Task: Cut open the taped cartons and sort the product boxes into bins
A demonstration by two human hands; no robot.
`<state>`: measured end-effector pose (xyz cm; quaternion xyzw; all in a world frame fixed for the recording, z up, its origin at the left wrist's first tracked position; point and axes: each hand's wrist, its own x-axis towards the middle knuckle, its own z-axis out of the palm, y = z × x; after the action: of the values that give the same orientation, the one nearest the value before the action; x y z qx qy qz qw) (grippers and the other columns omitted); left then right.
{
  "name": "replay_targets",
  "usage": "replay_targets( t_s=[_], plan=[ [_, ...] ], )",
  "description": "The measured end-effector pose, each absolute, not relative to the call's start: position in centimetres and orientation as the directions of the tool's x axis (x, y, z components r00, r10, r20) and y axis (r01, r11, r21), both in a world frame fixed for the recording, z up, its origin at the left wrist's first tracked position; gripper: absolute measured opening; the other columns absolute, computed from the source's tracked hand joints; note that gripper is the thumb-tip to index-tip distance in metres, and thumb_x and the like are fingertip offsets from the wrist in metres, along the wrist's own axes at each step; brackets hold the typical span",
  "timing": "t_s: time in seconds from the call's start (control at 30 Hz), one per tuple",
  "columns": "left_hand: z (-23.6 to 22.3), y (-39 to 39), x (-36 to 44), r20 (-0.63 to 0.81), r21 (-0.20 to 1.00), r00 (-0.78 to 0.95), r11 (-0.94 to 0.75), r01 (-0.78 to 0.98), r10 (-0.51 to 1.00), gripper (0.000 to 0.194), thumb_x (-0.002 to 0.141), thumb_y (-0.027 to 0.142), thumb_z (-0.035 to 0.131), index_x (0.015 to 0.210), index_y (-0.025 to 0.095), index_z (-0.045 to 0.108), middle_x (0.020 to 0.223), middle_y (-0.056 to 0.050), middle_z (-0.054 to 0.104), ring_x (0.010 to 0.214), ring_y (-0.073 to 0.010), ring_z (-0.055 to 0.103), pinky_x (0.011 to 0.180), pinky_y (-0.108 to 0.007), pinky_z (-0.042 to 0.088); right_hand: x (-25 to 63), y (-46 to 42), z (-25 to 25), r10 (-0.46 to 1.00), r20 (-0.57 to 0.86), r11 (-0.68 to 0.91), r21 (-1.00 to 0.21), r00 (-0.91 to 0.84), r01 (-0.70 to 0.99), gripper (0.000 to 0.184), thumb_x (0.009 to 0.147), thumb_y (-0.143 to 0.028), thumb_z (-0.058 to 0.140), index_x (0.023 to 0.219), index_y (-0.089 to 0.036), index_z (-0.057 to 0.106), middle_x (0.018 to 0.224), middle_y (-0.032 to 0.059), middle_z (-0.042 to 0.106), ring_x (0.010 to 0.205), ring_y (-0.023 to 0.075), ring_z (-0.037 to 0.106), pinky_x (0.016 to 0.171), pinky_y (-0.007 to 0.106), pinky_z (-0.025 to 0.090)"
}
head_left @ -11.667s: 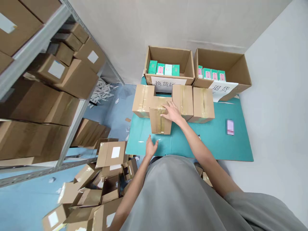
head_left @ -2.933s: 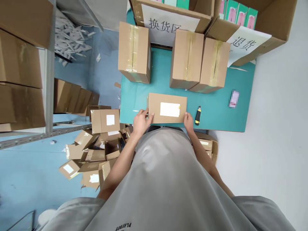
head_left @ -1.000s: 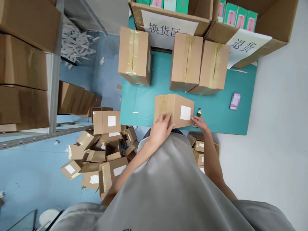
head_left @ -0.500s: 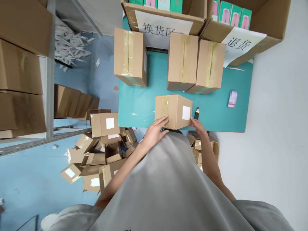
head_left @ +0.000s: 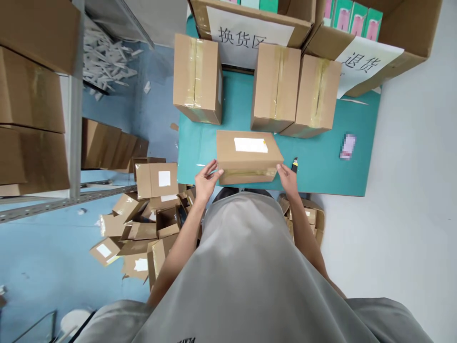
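- One carton (head_left: 248, 161), by the front edge of the table (head_left: 321, 178), looks stiff; weight unclear. Best held by both ends.
- Left hand (head_left: 206, 182): fingers loosely parted at its left end; right hand (head_left: 288, 180): fingers partly curled at the other, grip unclear.
- One knife (head_left: 294, 166) lies nearby.
- Three taped boxes (head_left: 195, 74) behind; two open boxes (head_left: 412, 24) beyond.

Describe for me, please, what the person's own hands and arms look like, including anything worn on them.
The left hand and right hand are bare and ungloved, and the slim forearms are uncovered too. Above them come loose, plain grey short sleeves, part of a grey shirt with dark lettering cut off by the picture's lower edge.
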<state>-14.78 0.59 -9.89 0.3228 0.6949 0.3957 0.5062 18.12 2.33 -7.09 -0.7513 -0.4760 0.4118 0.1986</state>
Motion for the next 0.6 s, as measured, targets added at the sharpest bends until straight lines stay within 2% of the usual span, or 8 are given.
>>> replay_targets(
  t_s=[0.07,0.13,0.27,0.43,0.53,0.6],
  plan=[
    [-9.1,1.9,-14.4,-0.400,0.896,-0.348,0.441,0.044,0.848,0.063,0.092,0.047,0.090,0.143,0.014,0.076,0.143,-0.019,0.081,0.142,-0.0360,0.075,0.121,-0.051,0.063,18.6,3.6,-7.1,0.905,-0.369,-0.426,-0.778,0.213,0.462,0.070,0.104,-0.066,0.059,0.140,-0.011,0.081,0.141,0.0190,0.083,0.135,0.0342,0.078,0.119,0.048,0.062],
    [-8.3,3.2,-14.3,-0.373,0.910,-0.387,0.414,0.027,0.844,0.057,0.095,0.046,0.089,0.138,0.012,0.078,0.136,-0.018,0.084,0.133,-0.0342,0.079,0.117,-0.049,0.065,19.1,4.7,-6.9,0.916,-0.314,-0.395,-0.809,0.248,0.435,0.068,0.098,-0.067,0.071,0.133,-0.012,0.084,0.135,0.0190,0.085,0.130,0.0371,0.081,0.120,0.052,0.062],
    [-8.4,5.0,-15.1,-0.406,0.887,-0.408,0.459,0.038,0.818,0.050,0.096,0.044,0.089,0.130,0.008,0.080,0.117,-0.016,0.089,0.118,-0.0321,0.083,0.107,-0.047,0.068,19.2,5.6,-7.3,0.902,-0.321,-0.428,-0.745,0.287,0.512,0.056,0.094,-0.065,0.079,0.119,-0.015,0.091,0.122,0.0172,0.089,0.123,0.0407,0.084,0.114,0.054,0.065],
    [-10.8,4.8,-16.2,-0.536,0.770,-0.400,0.625,0.131,0.744,0.046,0.090,0.043,0.090,0.121,0.009,0.083,0.099,-0.017,0.089,0.107,-0.0353,0.086,0.100,-0.046,0.069,18.0,4.9,-9.5,0.880,-0.391,-0.471,-0.659,0.269,0.587,0.039,0.100,-0.054,0.074,0.108,-0.020,0.092,0.114,0.0145,0.090,0.115,0.0394,0.087,0.108,0.051,0.067],
    [-11.8,4.3,-16.9,-0.582,0.749,-0.332,0.648,0.137,0.743,0.052,0.087,0.044,0.091,0.124,0.010,0.082,0.103,-0.017,0.089,0.111,-0.0361,0.086,0.105,-0.048,0.068,18.2,4.7,-10.5,0.863,-0.439,-0.493,-0.629,0.248,0.601,0.031,0.098,-0.050,0.076,0.102,-0.022,0.091,0.110,0.0136,0.091,0.113,0.0382,0.087,0.107,0.050,0.067],
    [-12.2,5.0,-17.8,-0.582,0.755,-0.322,0.643,0.127,0.747,0.056,0.088,0.043,0.091,0.132,0.010,0.078,0.118,-0.020,0.088,0.122,-0.0362,0.084,0.112,-0.048,0.066,19.2,5.3,-10.8,0.855,-0.452,-0.510,-0.638,0.255,0.577,0.034,0.096,-0.052,0.078,0.106,-0.022,0.089,0.109,0.0141,0.091,0.111,0.0365,0.087,0.106,0.049,0.066]
  ],
)
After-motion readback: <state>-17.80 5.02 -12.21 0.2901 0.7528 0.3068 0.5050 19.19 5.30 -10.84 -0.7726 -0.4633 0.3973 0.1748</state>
